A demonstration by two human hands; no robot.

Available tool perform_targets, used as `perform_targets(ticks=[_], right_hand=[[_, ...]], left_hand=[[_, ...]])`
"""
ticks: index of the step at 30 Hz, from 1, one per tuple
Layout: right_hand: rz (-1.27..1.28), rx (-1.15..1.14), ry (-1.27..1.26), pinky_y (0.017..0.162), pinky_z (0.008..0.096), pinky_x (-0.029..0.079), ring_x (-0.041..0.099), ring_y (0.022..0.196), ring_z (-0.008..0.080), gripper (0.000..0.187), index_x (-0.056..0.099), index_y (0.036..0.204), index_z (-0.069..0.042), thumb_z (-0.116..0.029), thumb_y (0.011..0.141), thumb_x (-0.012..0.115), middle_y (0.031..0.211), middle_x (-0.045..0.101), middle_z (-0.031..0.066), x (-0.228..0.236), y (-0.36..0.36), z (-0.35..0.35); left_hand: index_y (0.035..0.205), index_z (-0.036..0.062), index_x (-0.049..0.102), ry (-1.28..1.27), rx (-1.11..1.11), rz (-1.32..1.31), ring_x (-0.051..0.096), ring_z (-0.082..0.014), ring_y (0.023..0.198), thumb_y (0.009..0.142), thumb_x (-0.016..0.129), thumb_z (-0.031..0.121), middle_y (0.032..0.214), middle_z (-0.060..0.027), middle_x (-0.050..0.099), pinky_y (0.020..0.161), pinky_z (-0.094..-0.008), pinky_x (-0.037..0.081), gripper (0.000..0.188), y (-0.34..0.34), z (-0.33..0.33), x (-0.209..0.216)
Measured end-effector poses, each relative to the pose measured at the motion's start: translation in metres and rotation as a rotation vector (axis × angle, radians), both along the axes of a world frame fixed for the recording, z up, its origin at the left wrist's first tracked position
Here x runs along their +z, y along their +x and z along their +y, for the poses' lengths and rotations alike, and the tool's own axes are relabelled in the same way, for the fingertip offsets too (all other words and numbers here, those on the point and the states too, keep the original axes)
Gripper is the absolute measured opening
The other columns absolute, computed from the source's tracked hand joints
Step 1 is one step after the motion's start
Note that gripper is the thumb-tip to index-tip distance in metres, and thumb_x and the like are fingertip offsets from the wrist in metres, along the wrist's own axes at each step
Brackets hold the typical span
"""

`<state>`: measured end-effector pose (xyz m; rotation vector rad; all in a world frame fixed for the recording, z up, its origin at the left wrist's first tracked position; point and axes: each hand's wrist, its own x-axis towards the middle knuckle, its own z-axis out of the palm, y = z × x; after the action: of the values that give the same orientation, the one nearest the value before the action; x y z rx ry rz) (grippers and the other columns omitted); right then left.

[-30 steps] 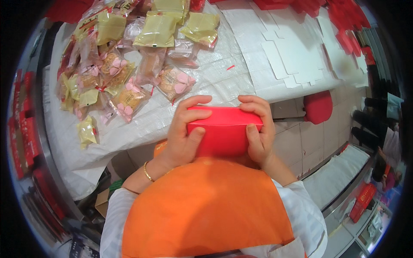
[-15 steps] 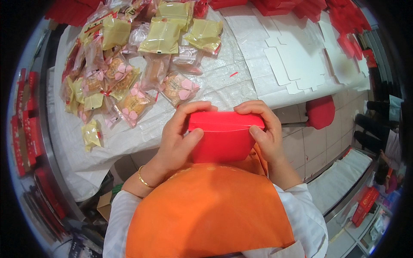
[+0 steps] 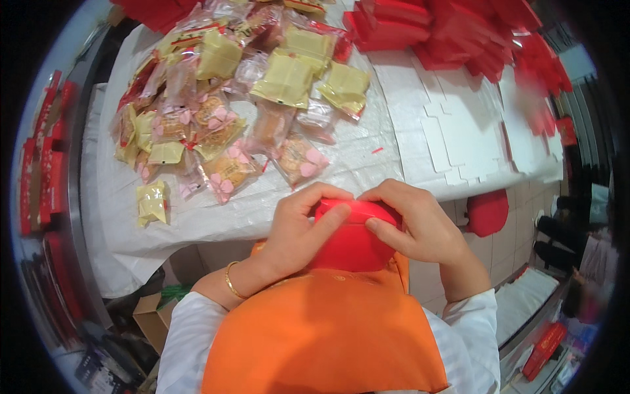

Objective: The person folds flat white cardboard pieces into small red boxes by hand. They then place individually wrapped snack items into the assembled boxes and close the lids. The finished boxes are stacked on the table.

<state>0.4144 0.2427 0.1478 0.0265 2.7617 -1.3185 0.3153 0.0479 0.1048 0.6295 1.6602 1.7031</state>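
Your left hand's (image 3: 305, 226) wrapped round left end of red box (image 3: 357, 249), thumb across top. Your right hand's (image 3: 423, 226) on right end, thumb on near side of top edge. Both holding it snug, fingers almost meeting on far side. Box sits mid-frame, right above your orange apron (image 3: 321, 335). Gold bracelet (image 3: 231, 279), left wrist. Packets (image 3: 285, 77) heaped upper left, yellow one (image 3: 152, 203) off alone below. White card (image 3: 459, 141) upper right, red pile (image 3: 394, 26) above it.
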Motion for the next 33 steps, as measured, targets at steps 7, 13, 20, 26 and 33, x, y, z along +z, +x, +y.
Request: perform_targets(ticks=[7, 13, 20, 26, 33], right_hand=[[0.070, 0.148, 0.152, 0.073, 0.0398, 0.051, 0.063, 0.083, 0.0358, 0.025, 0.062, 0.109, -0.002, -0.015, 0.088, 0.064, 0.090, 0.064, 0.0165, 0.005, -0.022, -0.007], [0.008, 0.204, 0.205, 0.071, 0.0409, 0.051, 0.063, 0.079, 0.0374, 0.021, 0.060, 0.107, -0.003, -0.014, 0.090, 0.062, 0.086, 0.063, 0.0165, 0.013, -0.039, -0.012], [-0.008, 0.293, 0.147, 0.073, 0.0378, 0.051, 0.064, 0.082, 0.0354, 0.024, 0.060, 0.108, 0.000, -0.019, 0.094, 0.056, 0.091, 0.065, 0.0178, 0.031, -0.061, -0.020], [0.176, -0.205, 0.169, 0.092, 0.0373, 0.048, 0.063, 0.102, 0.0261, 0.040, 0.059, 0.120, 0.000, -0.020, 0.086, 0.065, 0.112, 0.065, 0.0178, -0.006, -0.122, 0.023], [0.211, 0.079, 0.952, 0.107, 0.0461, 0.039, 0.039, 0.132, 0.0417, 0.081, 0.044, 0.142, -0.020, -0.004, 0.069, 0.072, 0.148, 0.038, 0.0196, -0.117, -0.175, 0.055]], left_hand=[[0.125, -0.0008, 0.053, 0.098, -0.132, -0.020, 0.054, -0.0152, 0.114, 0.090, 0.052, 0.007, 0.126, -0.0100, 0.056, 0.099, -0.0320, 0.043, 0.035, -0.013, -0.022, -0.003], [0.118, -0.0013, 0.056, 0.150, -0.050, -0.418, 0.058, -0.0137, 0.108, 0.093, 0.051, 0.004, 0.118, -0.0089, 0.060, 0.094, -0.0305, 0.047, 0.026, -0.017, -0.030, -0.011], [0.103, -0.0005, 0.057, 0.129, 0.013, -0.343, 0.060, -0.0105, 0.093, 0.093, 0.054, -0.002, 0.104, -0.0074, 0.065, 0.084, -0.0281, 0.050, 0.010, -0.027, -0.032, -0.012], [0.096, 0.0027, 0.056, 0.300, 0.282, -0.539, 0.053, -0.0031, 0.080, 0.097, 0.059, 0.009, 0.089, -0.0002, 0.060, 0.070, -0.0215, 0.046, 0.007, -0.026, -0.034, -0.024], [0.102, 0.0041, 0.051, 0.314, 0.267, -0.480, 0.052, -0.0028, 0.084, 0.101, 0.049, 0.013, 0.092, 0.0003, 0.058, 0.073, -0.0212, 0.045, 0.009, -0.027, -0.050, -0.011]])
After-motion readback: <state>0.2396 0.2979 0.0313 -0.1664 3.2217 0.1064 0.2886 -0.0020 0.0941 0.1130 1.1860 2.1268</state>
